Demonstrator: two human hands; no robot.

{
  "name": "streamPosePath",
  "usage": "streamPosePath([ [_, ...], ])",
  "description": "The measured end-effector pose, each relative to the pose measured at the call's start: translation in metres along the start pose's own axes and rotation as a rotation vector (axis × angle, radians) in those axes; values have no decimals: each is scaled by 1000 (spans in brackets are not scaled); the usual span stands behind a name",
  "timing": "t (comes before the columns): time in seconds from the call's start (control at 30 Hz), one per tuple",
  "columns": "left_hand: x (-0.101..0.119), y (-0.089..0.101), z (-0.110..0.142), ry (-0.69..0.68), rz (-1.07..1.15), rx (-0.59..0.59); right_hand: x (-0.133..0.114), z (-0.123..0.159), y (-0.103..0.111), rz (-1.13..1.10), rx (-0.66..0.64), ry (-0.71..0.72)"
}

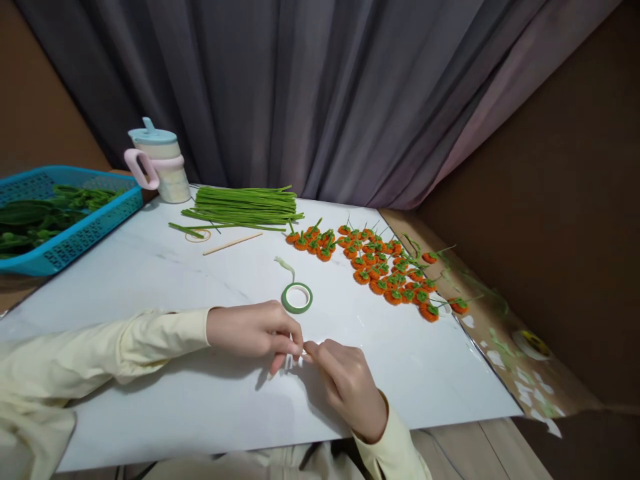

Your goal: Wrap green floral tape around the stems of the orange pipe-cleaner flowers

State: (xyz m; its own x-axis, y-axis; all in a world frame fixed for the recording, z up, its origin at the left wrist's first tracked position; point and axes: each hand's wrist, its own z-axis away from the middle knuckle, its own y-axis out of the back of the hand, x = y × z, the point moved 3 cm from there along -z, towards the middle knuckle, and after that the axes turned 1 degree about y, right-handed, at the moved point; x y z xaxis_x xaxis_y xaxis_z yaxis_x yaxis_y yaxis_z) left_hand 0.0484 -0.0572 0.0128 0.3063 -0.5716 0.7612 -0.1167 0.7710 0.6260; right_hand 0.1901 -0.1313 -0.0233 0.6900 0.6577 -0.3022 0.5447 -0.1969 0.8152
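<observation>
Both hands meet low over the front half of the white tabletop. My left hand [263, 331] pinches with thumb and fingers, the others curled. Close against it, my right hand [349, 379] is closed in a pinch too. A small whitish strip [289, 361] shows between and under the fingertips; it is too small and covered to name. Just beyond the left hand lies a roll of green tape [297, 310], its loose end [285, 265] trailing away from me.
Green chenille stems [240, 205] lie at the back, near a wooden stick [233, 244]. Several small orange chenille pumpkins [379, 287] with green tops spread rightward. A blue basket [95, 230] of green pieces and a lidded cup [174, 183] stand left. White scraps [525, 393] litter the right side.
</observation>
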Motion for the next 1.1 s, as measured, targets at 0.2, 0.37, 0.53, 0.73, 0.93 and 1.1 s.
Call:
streamPosePath([
  [0.2,-3,-1,-1,-46,24,-32,-2,-1,1,73,37,62],
  [0.37,-1,-3,0,-114,-47,-1,-1,1,1,-8,34,45],
  [0.53,3,-6,3,-200,-254,106,1,2,2,-198,69,24],
  [0.73,6,-14,7,-226,-584,166,1,1,3,-200,100,-4],
  [0.93,7,-9,6,-194,-555,182,4,2,4,-159,161,-62],
  [1.1,10,-2,8,-207,-530,201,4,2,5,-228,193,-118],
])
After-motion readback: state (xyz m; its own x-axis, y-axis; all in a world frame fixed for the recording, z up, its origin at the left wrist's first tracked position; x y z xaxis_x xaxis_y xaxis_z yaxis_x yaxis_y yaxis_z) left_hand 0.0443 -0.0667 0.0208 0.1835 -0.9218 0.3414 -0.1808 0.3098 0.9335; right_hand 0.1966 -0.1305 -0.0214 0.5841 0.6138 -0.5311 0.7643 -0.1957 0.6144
